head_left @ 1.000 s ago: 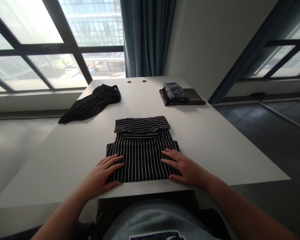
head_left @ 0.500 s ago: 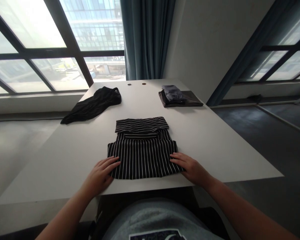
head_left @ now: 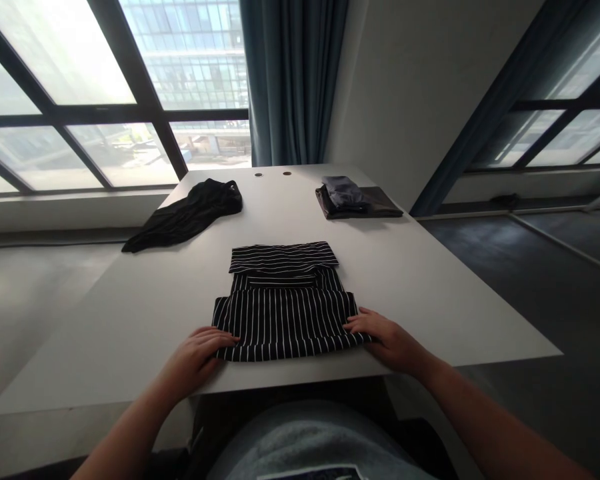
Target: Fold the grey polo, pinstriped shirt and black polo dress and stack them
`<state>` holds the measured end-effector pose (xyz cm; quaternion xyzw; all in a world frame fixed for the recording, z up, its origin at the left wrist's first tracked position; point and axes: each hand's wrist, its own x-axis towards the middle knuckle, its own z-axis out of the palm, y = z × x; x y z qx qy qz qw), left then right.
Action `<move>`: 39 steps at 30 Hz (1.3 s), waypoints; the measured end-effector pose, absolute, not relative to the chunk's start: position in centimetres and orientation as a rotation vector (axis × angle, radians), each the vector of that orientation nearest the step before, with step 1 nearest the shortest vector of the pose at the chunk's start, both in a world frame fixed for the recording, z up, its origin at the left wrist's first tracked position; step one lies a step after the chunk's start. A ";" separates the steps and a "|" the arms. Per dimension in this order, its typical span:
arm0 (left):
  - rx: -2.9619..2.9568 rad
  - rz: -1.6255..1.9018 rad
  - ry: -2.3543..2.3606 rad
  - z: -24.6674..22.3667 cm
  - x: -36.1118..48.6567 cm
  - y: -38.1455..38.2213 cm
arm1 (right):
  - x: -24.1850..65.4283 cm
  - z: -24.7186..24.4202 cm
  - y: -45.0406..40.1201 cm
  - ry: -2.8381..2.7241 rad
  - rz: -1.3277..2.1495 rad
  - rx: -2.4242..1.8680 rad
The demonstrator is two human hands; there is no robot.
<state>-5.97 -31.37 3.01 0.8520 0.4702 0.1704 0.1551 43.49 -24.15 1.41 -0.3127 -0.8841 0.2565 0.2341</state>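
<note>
**Folds made, loose cloth left**

Your left hand (head_left: pixel 195 360) and right hand (head_left: pixel 387 343) lie at the near edges of the layered striped garment (head_left: pixel 285 320) on the white table (head_left: pixel 130 320); any pinch is hard to tell. A folded stack (head_left: pixel 353 203) sits far right; a black garment (head_left: pixel 187 213) lies unfolded far left.

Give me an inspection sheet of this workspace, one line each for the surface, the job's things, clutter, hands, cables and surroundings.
Surface: white table with two small round grommets near the far edge.
Job's things: black-and-white striped garment, folded in layers, lying flat nearest the person.
Clutter: crumpled black garment at far left; folded dark pile at far right, with a grey piece on top.
Hands: left hand and right hand open, at the striped garment's left and right edges.
Cables: nothing seen.
Surroundings: large windows, teal curtain, dark floor to the right.
</note>
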 end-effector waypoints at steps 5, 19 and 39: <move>2.233 0.467 1.480 6.1 -6.5 -31.9 | 43.8 4.6 -24.4 -2.293 0.943 -1.066; 1.696 0.641 1.417 9.7 -8.1 -13.2 | 36.5 6.3 -7.9 -1.495 1.413 -1.420; 2.399 0.336 1.824 4.2 -1.4 -12.5 | 31.0 3.6 -8.5 -2.616 0.032 -1.285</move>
